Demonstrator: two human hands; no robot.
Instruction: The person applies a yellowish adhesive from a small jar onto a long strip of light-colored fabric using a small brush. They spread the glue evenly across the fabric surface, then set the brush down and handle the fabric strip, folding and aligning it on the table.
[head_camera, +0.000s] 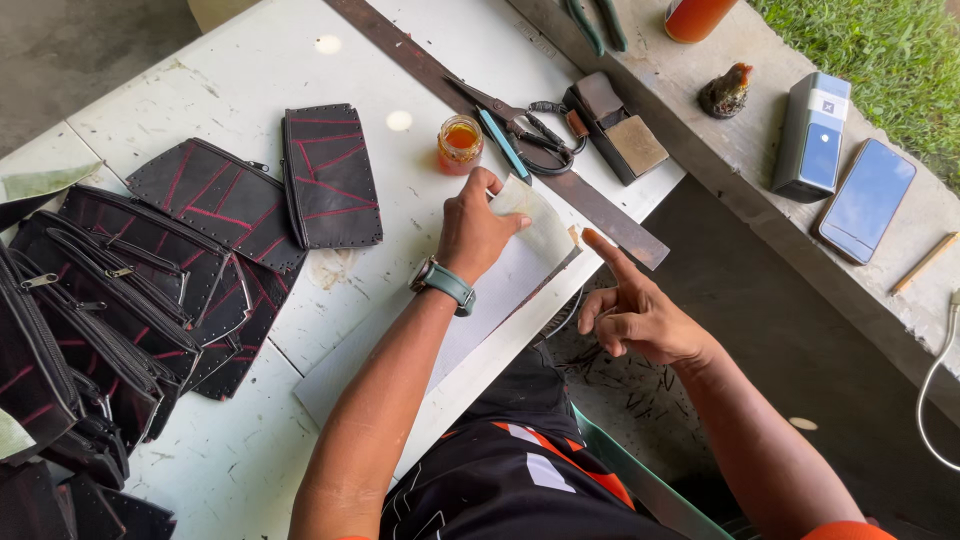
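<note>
left hand (472, 232) pinches thin pale floppy sheet piece (535, 215) by its edge; looks light and limp. right hand (635, 315) empty, forefinger out, rest curled.

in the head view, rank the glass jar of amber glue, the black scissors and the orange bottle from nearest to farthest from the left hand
1. Small glass jar of amber glue: just above the left hand on the white table.
2. Black-handled scissors: up and to the right, lying across the long metal ruler.
3. Orange bottle: far top right on the concrete ledge.
</note>
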